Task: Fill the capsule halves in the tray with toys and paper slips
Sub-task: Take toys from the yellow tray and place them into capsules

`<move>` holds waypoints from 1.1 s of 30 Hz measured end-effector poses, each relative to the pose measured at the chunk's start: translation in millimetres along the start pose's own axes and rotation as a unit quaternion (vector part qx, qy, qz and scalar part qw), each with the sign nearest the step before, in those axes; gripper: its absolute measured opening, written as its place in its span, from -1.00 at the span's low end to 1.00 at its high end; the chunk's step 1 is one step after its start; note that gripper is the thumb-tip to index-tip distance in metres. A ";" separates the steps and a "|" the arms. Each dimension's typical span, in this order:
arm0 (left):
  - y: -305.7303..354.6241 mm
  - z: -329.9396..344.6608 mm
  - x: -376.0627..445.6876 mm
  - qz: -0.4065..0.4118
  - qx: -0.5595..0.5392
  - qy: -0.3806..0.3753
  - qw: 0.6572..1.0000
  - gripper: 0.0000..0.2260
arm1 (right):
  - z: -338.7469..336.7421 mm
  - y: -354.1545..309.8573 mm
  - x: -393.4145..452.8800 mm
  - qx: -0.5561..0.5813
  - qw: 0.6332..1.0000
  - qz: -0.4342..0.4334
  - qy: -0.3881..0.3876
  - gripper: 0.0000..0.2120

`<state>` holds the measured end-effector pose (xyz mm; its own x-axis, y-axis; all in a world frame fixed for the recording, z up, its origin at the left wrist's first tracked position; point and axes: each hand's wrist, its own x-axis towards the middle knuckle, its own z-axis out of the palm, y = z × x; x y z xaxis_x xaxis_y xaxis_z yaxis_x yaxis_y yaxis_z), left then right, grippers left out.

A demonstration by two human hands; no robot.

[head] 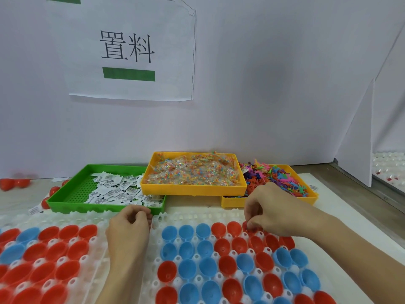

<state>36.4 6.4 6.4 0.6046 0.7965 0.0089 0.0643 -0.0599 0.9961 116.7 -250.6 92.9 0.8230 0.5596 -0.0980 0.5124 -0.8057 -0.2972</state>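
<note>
Hands: left hand [129, 227] curled, contents not discernible; right hand [266, 210] fingertips pinched over red capsule half [248, 227], back row of white tray [230, 216]. Three bins behind: green slips bin [72, 201], two yellow toy bins [192, 189].

A white paper sign [131, 49] printed with two black characters and a green bar [128, 74] hangs on the pale partition wall [274, 84] at 11 o'clock. At 3 o'clock a folded white panel [359, 141] stands on the desk [359, 172], with another white studded tray [389, 165] behind it.
</note>
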 end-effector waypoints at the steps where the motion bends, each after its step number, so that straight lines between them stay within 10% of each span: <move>1: 0.1 0.1 -0.3 0.000 0.001 -0.001 1.000 -0.69 | 1.1 -0.4 0.2 -0.006 1.000 0.003 -0.003 -0.97; 26: 2.8 1.5 -1.5 0.004 0.003 0.002 1.000 -0.67 | -15.0 -81.7 42.8 0.044 0.981 -0.158 0.109 -0.91; 33: 3.2 -0.7 0.6 -0.014 -0.028 0.002 1.000 -0.62 | 27.8 -143.7 98.0 -0.171 0.958 -0.215 0.087 -0.80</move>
<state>36.5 7.0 9.6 0.5998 0.8000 -0.0187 0.0368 -0.0043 0.9993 116.9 -74.5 99.6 0.5306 0.8372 0.1326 0.8392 -0.5408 0.0567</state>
